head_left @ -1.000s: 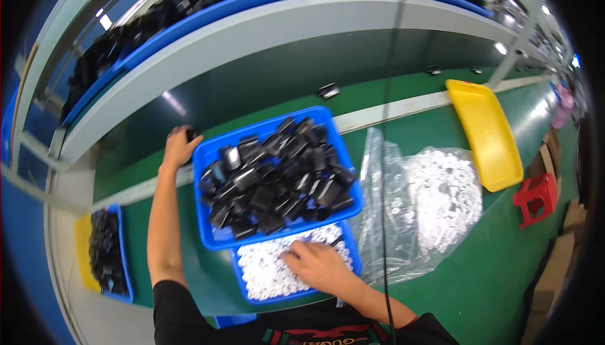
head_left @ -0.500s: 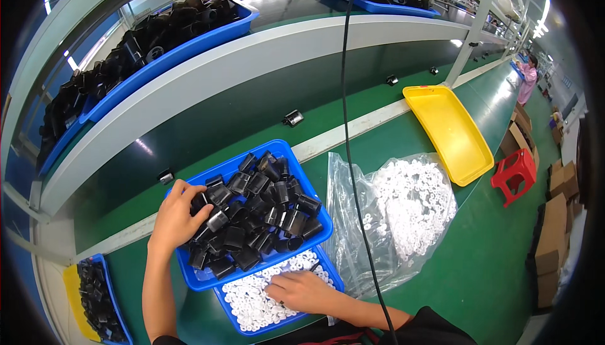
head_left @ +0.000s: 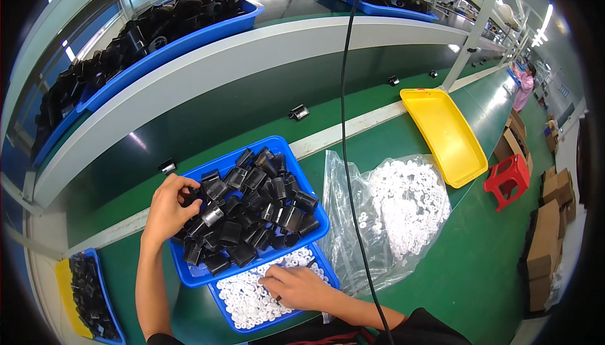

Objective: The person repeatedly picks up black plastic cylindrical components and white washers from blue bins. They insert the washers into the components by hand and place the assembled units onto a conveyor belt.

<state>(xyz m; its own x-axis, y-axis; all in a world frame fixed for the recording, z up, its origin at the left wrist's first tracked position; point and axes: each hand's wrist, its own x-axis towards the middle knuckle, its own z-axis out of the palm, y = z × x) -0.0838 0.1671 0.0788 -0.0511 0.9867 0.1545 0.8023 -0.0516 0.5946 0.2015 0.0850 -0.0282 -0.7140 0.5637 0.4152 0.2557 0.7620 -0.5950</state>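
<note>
A blue tray (head_left: 322,234) heaped with short black plastic cylinders (head_left: 255,197) rests partly over a second blue tray (head_left: 239,328) of small white rings (head_left: 252,301). My left hand (head_left: 169,209) is at the upper tray's left edge, its thumb and fingers curled round a dark cylinder that they mostly hide. Beside it, one cylinder (head_left: 212,214) shines silvery. Over the lower tray, my right hand (head_left: 299,288) has its fingertips bent down among the rings, pressed together. Whatever they pinch is hidden.
A clear bag of white rings (head_left: 409,206) and a yellow tray (head_left: 450,140) lie to the right. A black cable (head_left: 344,105) hangs across the view. Beyond runs a green belt carrying scattered black pieces (head_left: 299,112). Farther right stand a red stool (head_left: 506,181) and a person in pink (head_left: 523,86).
My left hand has drawn slightly left and its fingers have curled in more. My right hand has shifted a little over the rings. The belt pieces have moved right, and the view has shifted slightly.
</note>
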